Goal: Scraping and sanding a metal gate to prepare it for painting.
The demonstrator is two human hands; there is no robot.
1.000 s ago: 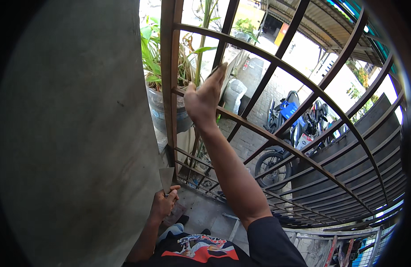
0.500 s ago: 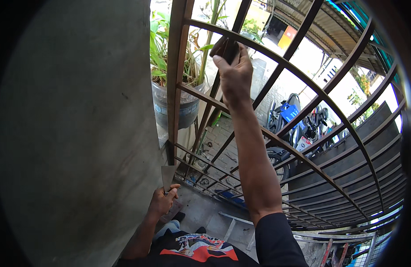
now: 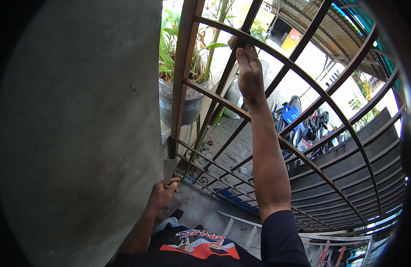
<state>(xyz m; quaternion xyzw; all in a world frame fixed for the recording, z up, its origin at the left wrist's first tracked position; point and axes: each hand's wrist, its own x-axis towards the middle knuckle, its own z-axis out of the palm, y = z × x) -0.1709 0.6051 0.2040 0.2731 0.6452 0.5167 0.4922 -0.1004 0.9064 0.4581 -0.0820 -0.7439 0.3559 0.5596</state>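
In my left hand (image 3: 164, 195), low beside the grey wall, I grip a putty knife (image 3: 169, 168) with its flat blade pointing up. My right hand (image 3: 250, 73) reaches up and is closed around a slanting bar of the brown metal grille (image 3: 234, 107), just below a curved crossbar. A brown folded piece (image 3: 233, 42), perhaps sandpaper, shows beyond the bar at my fingertips. The bar and my fingers hide most of it.
A bare grey wall (image 3: 81, 124) fills the left. Behind the grille are a potted plant in a plastic container (image 3: 183, 109) and parked motorbikes (image 3: 298, 118). A metal ladder (image 3: 241, 219) lies or stands low by the grille, lower right of me.
My right hand has shifted along the bar, and the brown piece, broadly visible before, is now mostly hidden. The view has swung slightly left. My left hand still holds the putty knife.
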